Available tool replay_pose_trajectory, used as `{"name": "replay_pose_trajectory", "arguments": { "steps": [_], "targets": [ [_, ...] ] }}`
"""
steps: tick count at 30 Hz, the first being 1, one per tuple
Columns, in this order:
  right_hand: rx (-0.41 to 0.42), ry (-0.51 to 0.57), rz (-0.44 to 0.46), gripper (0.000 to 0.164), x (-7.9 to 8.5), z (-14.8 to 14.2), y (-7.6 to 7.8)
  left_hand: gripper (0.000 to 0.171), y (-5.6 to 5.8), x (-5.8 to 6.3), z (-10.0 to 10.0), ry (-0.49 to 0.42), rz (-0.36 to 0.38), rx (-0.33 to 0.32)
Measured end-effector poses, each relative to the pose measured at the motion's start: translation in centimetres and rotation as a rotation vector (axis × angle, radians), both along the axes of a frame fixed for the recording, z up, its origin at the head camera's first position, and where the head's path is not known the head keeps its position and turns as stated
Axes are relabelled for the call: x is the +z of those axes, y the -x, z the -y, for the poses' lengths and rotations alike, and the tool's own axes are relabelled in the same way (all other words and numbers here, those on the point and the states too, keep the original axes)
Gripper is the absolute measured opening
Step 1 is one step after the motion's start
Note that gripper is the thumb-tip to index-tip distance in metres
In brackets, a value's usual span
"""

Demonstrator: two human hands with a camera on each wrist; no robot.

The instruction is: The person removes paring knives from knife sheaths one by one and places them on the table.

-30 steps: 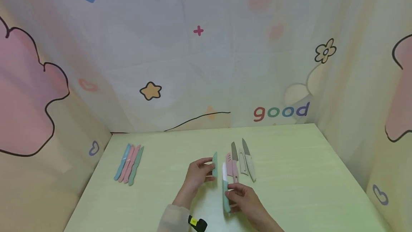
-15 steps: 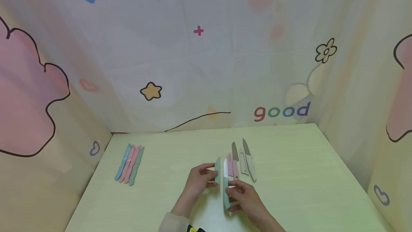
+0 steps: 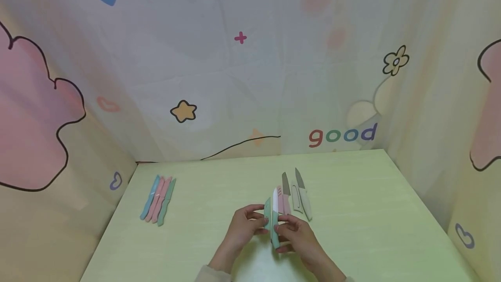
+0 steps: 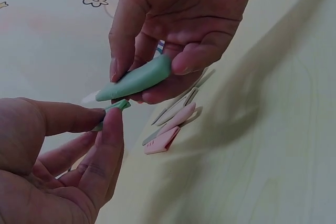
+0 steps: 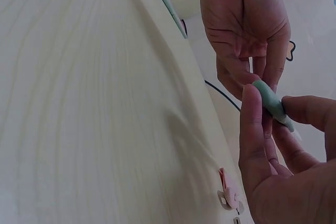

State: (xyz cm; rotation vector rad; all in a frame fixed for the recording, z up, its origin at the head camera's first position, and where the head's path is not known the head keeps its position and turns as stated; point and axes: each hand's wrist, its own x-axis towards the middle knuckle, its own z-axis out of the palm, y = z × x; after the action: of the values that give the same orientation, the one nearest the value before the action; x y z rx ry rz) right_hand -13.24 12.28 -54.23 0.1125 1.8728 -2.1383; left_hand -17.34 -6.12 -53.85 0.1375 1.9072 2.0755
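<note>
My left hand (image 3: 244, 226) pinches a green knife sheath (image 3: 268, 213) between thumb and fingers. Close beside it, my right hand (image 3: 300, 235) grips the green handle of a knife (image 3: 275, 229) whose white blade points away from me. Both are held above the table, side by side with a narrow gap in the head view. The left wrist view shows the rounded handle end (image 4: 139, 80) near the sheath (image 4: 119, 106); the blade is mostly hidden there. In the right wrist view fingers cover much of the green handle (image 5: 270, 99).
Beyond my hands lie a pink-handled knife (image 3: 286, 186) beside its pink sheath (image 3: 280, 206), and a white-handled knife (image 3: 304, 201) beside a white sheath (image 3: 296, 199). At the left, a blue knife (image 3: 150, 199), pink knives (image 3: 161, 201) and a green knife (image 3: 167, 203) lie in a row.
My left hand has moved right and nearer to me with the sheath. My right hand has lifted the knife slightly away from me, and the gap between sheath and knife has narrowed.
</note>
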Motion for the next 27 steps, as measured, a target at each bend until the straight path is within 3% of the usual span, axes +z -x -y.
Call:
{"name": "replay_pose_trajectory", "arguments": {
  "steps": [6, 9, 27],
  "targets": [
    [-0.005, 0.002, -0.021, 0.047, 0.2, 0.2, 0.2, 0.041, -1.4, 2.4, -0.1, 0.02, -0.006, 0.006],
    [-0.01, 0.002, -0.025, 0.048, 0.2, 0.2, 0.3, 0.04, -1.8, 3.0, -0.1, 0.038, -0.02, 0.008],
    [-0.04, -0.012, -0.055, 0.047, -0.2, 0.5, 1.0, 0.04, -2.2, 3.1, -0.1, 0.091, -0.019, 0.064]
  ]
}}
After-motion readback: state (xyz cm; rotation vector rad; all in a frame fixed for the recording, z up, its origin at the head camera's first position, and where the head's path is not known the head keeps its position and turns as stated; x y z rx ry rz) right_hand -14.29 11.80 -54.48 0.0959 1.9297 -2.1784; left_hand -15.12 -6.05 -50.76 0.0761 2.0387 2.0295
